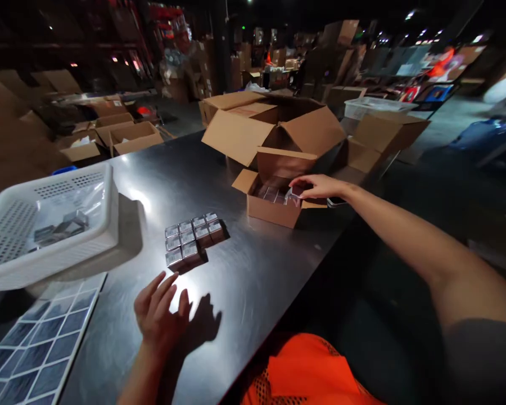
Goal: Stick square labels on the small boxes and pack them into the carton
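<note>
Over at the small open carton (pixel 274 205), the right hand (pixel 320 187) pinches a clear little box (pixel 296 192) above its rows. Nearer, the left hand (pixel 162 312) hovers open (fingers spread) over the dark table (pixel 244 281), just short of the grouped small boxes (pixel 191 239).

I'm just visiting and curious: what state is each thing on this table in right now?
Small carton: flaps open, partly filled.
Large carton: open.
Small packs: grouped on table.
White basket: holds bagged packs.
Right hand: reaching into small carton.
Left hand: open, empty.
</note>
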Motion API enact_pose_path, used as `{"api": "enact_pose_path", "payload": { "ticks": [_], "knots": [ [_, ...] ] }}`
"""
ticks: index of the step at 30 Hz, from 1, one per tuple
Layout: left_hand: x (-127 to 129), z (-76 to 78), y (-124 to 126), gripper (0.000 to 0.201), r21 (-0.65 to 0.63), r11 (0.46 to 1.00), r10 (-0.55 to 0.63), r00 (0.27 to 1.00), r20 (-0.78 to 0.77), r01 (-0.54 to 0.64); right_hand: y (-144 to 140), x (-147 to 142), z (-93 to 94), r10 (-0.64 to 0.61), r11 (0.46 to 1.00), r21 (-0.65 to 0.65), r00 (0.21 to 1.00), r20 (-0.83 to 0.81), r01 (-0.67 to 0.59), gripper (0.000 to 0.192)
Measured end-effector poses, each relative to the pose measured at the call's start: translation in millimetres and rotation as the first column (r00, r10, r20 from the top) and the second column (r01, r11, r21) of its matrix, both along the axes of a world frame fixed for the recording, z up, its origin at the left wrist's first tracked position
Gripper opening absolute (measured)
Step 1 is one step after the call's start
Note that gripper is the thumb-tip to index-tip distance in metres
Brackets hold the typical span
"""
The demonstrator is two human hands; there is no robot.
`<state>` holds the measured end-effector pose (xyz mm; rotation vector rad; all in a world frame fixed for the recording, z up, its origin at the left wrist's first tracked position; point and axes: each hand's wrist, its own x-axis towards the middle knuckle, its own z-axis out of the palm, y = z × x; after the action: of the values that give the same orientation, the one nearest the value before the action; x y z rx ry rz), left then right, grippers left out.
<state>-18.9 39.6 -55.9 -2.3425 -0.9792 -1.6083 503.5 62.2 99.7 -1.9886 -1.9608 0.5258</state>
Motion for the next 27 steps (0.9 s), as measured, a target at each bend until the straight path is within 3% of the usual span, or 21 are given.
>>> {"api": "enact_pose_path", "payload": {
  "ticks": [3,6,10,12,14,17,19,20,22,24,27],
  "knots": [
    [12,16.6,-3,0.049,0.185,0.983,0.038,0.987,-0.157,-0.008,5,-7,-0.1,-0.024,0.997,-0.071,0.999,0.037,0.026,0.031],
    [17,25.4,-3,0.048,0.193,0.981,0.045,0.984,-0.173,-0.011,13,-19,0.8,-0.013,0.993,-0.117,0.996,0.084,0.023,0.018],
    [15,23.0,0,0.048,0.180,0.984,0.029,0.984,-0.174,0.003,23,-34,0.5,0.010,0.985,-0.170,0.986,0.165,0.018,0.042],
    [13,21.4,2,0.047,0.166,0.986,0.035,0.983,-0.183,-0.005,26,-38,-1.1,-0.008,0.986,-0.162,0.977,0.213,0.044,0.044],
    [13,22.1,1,0.044,0.133,0.991,0.039,0.980,-0.195,-0.013,25,-45,-3.2,-0.071,0.992,-0.077,0.957,0.282,0.096,0.040],
    [18,27.6,-6,0.034,0.018,1.000,0.012,0.958,-0.288,-0.007,13,-76,-5.8,-0.212,0.969,0.201,0.902,0.376,0.144,0.045],
    [25,32.2,-15,0.024,-0.106,0.994,-0.045,0.910,-0.413,0.001,2,-116,-6.4,-0.199,0.919,0.392,0.907,0.371,0.041,0.052],
    [29,34.1,-19,0.020,-0.176,0.984,-0.087,0.873,-0.480,0.001,-2,-142,-6.2,-0.112,0.878,0.473,0.931,0.349,-0.072,0.052],
    [37,37.2,-25,0.013,-0.322,0.947,-0.187,0.783,-0.593,-0.017,-6,-202,-5.2,0.175,0.796,0.527,0.946,0.273,-0.299,0.051],
    [44,40.1,-30,0.023,-0.440,0.896,-0.273,0.704,-0.656,-0.062,-2,-271,-4.7,0.495,0.731,0.460,0.856,0.151,-0.504,0.045],
    [51,46.9,-38,0.033,-0.548,0.831,-0.382,0.619,-0.687,-0.096,23,-382,-10.0,0.726,0.678,0.247,0.683,-0.077,-0.693,0.033]
  ]
}}
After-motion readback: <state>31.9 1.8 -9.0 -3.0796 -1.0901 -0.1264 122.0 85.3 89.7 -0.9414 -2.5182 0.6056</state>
